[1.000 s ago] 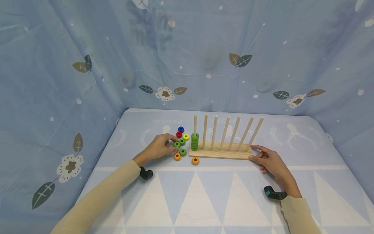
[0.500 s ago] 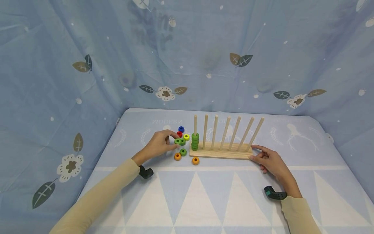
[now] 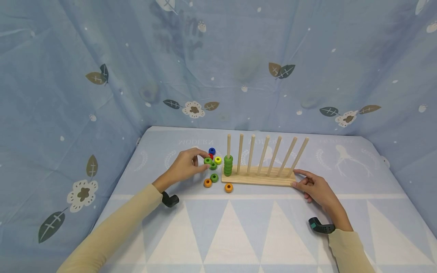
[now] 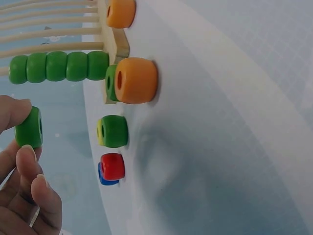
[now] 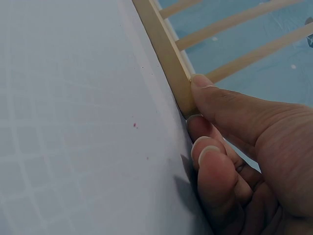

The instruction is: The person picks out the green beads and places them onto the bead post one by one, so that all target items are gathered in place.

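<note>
My left hand [image 3: 186,165] pinches a green bead [image 4: 29,128] between thumb and fingers, held up off the table in the left wrist view. Right of it stands a wooden peg rack [image 3: 259,181] with several upright pegs. A column of green beads [image 3: 228,166] fills the lower part of its leftmost peg; the other pegs are bare. At the rack's right end, my right hand [image 3: 315,189] grips the base, thumb [image 5: 201,81] on top and other fingers against the end.
Loose beads lie left of the rack: blue [image 3: 212,151], red [image 4: 112,166], yellow [image 3: 217,160], two green, one of them near an orange bead [image 3: 207,183]. Another orange bead [image 3: 228,187] sits in front of the base. A patterned cloth [image 3: 218,76] hangs behind the table.
My left hand has lifted the green bead and carried it slightly away from me, so it now partly covers the red bead in the head view. The right hand and rack stay put.
</note>
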Demonstrator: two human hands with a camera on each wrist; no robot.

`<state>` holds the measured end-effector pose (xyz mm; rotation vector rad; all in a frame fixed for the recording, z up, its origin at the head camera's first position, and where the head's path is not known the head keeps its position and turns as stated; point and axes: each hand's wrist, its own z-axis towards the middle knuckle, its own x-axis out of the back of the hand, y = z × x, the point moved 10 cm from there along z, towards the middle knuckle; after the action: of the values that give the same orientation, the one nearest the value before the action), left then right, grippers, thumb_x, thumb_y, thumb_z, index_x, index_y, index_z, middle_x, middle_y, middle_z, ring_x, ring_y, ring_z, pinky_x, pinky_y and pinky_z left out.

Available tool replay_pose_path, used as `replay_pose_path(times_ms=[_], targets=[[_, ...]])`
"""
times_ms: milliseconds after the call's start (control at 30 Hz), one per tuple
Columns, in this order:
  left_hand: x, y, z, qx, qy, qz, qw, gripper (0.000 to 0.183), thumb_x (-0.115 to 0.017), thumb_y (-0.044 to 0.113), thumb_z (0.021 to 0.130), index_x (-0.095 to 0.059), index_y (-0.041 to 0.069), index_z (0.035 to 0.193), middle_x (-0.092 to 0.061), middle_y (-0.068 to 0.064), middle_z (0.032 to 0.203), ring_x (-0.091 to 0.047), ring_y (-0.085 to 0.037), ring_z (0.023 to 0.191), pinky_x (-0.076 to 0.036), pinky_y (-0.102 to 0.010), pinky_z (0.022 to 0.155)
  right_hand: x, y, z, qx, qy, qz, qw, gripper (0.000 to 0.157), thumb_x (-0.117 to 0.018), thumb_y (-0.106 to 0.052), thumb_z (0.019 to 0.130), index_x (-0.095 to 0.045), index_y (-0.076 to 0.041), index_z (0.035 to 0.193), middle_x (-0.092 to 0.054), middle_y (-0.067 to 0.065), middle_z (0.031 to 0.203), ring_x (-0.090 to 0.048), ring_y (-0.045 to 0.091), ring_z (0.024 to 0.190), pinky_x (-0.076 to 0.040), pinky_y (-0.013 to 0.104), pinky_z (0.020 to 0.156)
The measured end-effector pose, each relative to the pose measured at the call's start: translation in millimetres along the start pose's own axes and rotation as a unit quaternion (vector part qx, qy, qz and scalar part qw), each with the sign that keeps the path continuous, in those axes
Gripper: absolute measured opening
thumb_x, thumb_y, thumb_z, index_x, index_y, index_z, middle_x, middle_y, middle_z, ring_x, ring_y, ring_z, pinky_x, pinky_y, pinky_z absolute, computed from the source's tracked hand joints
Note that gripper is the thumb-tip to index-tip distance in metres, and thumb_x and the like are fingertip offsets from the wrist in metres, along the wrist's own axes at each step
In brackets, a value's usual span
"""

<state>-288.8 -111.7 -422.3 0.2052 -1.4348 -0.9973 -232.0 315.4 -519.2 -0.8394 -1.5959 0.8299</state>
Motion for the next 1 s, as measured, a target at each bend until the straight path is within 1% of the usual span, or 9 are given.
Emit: replay_pose_path(times_ms=[100, 267, 533, 633, 767, 833, 1000], targets=[[4.0, 2.7, 0.4, -0.005, 0.007, 0.000, 1.0000, 0.034, -0.084, 0.022, 0.089, -0.075, 0.013, 0.120, -0.070, 0.000, 0.111, -0.053, -0.014, 0.066, -0.043, -0.029, 0.052, -0.3, -0.4, -0.3, -0.002, 0.001, 0.000, 1.000, 0.069, -0.076, -0.032, 0.096, -0.047, -0.008, 0.153, -0.065, 0.011, 0.088, -0.051, 0.013, 0.054, -0.050, 0.031, 0.049], [8.1, 5.6, 2.2, -0.008, 0.010, 0.008, 0.9999, 0.032, -0.084, 0.023, 0.089, -0.075, 0.015, 0.118, -0.070, 0.001, 0.111, -0.053, -0.014, 0.066, -0.043, -0.029, 0.053, -0.1, -1.1, -0.5, -0.002, 0.002, 0.002, 1.000, 0.069, -0.076, -0.032, 0.096, -0.047, -0.008, 0.154, -0.065, 0.014, 0.089, -0.051, 0.014, 0.053, -0.050, 0.031, 0.049], [16.6, 16.5, 8.8, -0.022, 0.015, 0.016, 0.9995, 0.030, -0.083, 0.025, 0.090, -0.074, 0.015, 0.117, -0.070, 0.002, 0.108, -0.053, -0.015, 0.066, -0.044, -0.030, 0.055, 0.7, 1.9, 1.3, -0.002, -0.001, 0.006, 1.000, 0.069, -0.075, -0.029, 0.097, -0.044, -0.007, 0.155, -0.066, 0.016, 0.092, -0.051, 0.014, 0.053, -0.050, 0.031, 0.048], [19.8, 21.5, 10.7, -0.035, 0.019, 0.019, 0.9990, 0.031, -0.084, 0.026, 0.089, -0.074, 0.016, 0.117, -0.070, 0.002, 0.108, -0.054, -0.015, 0.064, -0.044, -0.031, 0.054, 0.4, -5.6, -2.1, -0.005, -0.001, 0.011, 1.000, 0.067, -0.074, -0.025, 0.098, -0.044, -0.005, 0.155, -0.065, 0.018, 0.092, -0.051, 0.014, 0.053, -0.049, 0.031, 0.048], [24.5, 28.2, 11.9, -0.053, 0.026, 0.022, 0.9980, 0.030, -0.083, 0.024, 0.090, -0.074, 0.015, 0.117, -0.070, 0.002, 0.108, -0.053, -0.014, 0.064, -0.044, -0.031, 0.054, 0.3, -7.2, -3.3, -0.006, 0.000, 0.007, 1.000, 0.067, -0.075, -0.026, 0.097, -0.045, -0.005, 0.154, -0.065, 0.017, 0.091, -0.051, 0.013, 0.054, -0.050, 0.031, 0.049], [26.9, 30.6, 12.1, -0.058, 0.029, 0.022, 0.9977, 0.029, -0.082, 0.023, 0.090, -0.074, 0.015, 0.117, -0.070, 0.002, 0.108, -0.053, -0.014, 0.064, -0.044, -0.031, 0.054, 0.7, 0.3, -0.4, -0.007, 0.002, 0.005, 1.000, 0.069, -0.076, -0.032, 0.096, -0.046, -0.009, 0.154, -0.065, 0.015, 0.091, -0.051, 0.013, 0.054, -0.050, 0.031, 0.049], [32.9, 35.4, 12.0, -0.066, 0.035, 0.020, 0.9970, 0.029, -0.082, 0.024, 0.091, -0.075, 0.015, 0.117, -0.070, 0.002, 0.107, -0.053, -0.013, 0.064, -0.043, -0.031, 0.055, 1.1, -0.2, -0.5, -0.007, 0.003, 0.004, 1.000, 0.070, -0.076, -0.035, 0.095, -0.048, -0.010, 0.153, -0.065, 0.014, 0.090, -0.051, 0.013, 0.054, -0.050, 0.031, 0.049]])
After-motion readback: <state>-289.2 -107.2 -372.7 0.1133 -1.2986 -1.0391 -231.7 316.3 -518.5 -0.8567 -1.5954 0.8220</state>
